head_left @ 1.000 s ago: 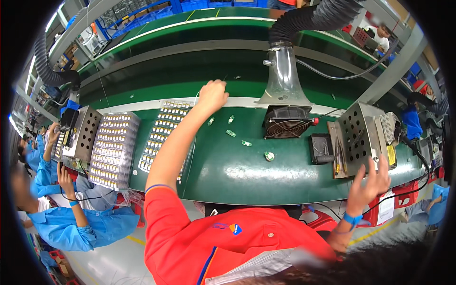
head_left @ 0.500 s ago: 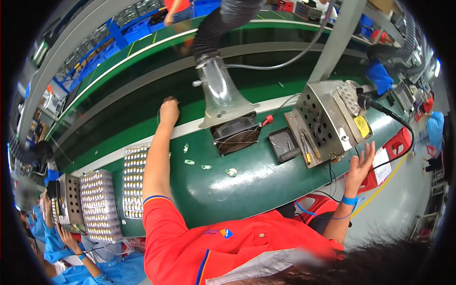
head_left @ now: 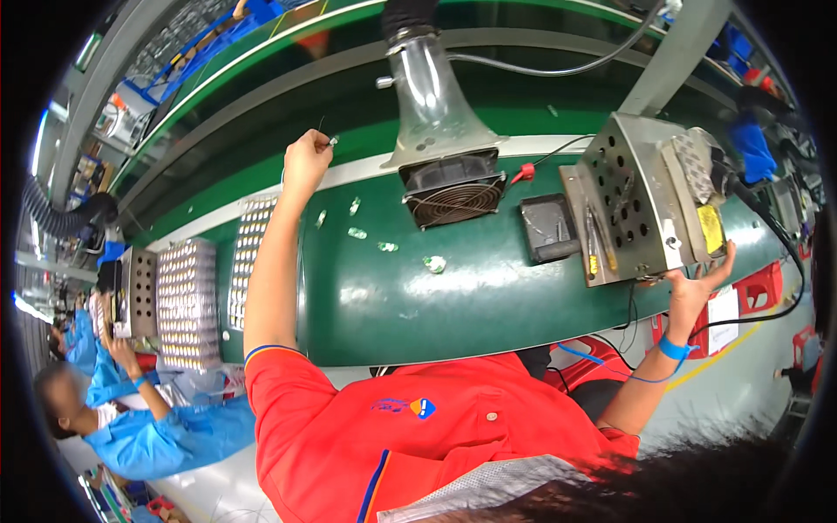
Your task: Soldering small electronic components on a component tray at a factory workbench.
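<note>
My left arm reaches across the green workbench [head_left: 488, 305]. My left hand [head_left: 305, 161] is raised above the bench's far white strip and pinches a small component [head_left: 332, 139] with thin wire leads. My right hand [head_left: 697, 283] is at the near right, fingers spread, touching the lower corner of a perforated metal box [head_left: 636, 196]. Several small pale parts [head_left: 434, 263] lie loose on the bench between my arms.
A black fan [head_left: 453, 196] sits under a clear extractor funnel [head_left: 432, 96], with a black block [head_left: 547, 228] beside it. Trays of small parts [head_left: 186, 301] stand at the left. A co-worker in blue [head_left: 131, 410] sits at far left. Cables hang off the right edge.
The view has swung, shifting the trays left and the metal box toward the middle. My left hand has lifted off the far strip with the small component. My right hand stays by the box.
</note>
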A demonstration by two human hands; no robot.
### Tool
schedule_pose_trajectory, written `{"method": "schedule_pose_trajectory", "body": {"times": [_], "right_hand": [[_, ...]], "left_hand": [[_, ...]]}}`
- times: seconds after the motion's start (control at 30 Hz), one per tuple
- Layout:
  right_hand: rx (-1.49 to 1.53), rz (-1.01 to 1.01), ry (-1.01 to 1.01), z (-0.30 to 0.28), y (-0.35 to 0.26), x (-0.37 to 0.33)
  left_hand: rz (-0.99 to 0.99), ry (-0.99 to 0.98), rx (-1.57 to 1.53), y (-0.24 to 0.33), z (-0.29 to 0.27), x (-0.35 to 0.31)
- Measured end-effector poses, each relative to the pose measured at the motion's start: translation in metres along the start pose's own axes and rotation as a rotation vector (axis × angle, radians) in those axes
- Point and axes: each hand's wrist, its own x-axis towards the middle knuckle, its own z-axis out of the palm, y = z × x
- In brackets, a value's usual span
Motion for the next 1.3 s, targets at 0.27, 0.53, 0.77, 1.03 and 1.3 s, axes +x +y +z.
{"method": "schedule_pose_trajectory", "body": {"times": [0.27, 0.53, 0.77, 1.03, 1.3], "right_hand": [[-0.023, 0.011, 0.026, 0.005, 0.004, 0.01], [-0.512, -0.133, 0.221, 0.017, -0.023, -0.003], [-0.338, -0.64, -0.394, 0.071, -0.07, -0.075], [-0.39, -0.271, -0.493, 0.122, -0.062, -0.076], [-0.291, -0.31, -0.35, 0.144, -0.065, -0.057]], "left_hand": [[0.158, -0.324, -0.208, 0.099, -0.035, -0.159], [0.492, -0.284, -0.046, 0.118, -0.019, -0.172], [0.681, -0.431, -0.131, 0.123, 0.014, -0.161], [0.748, -0.256, -0.083, 0.153, 0.027, -0.17], [0.783, -0.269, -0.112, 0.142, 0.011, -0.162]]}}
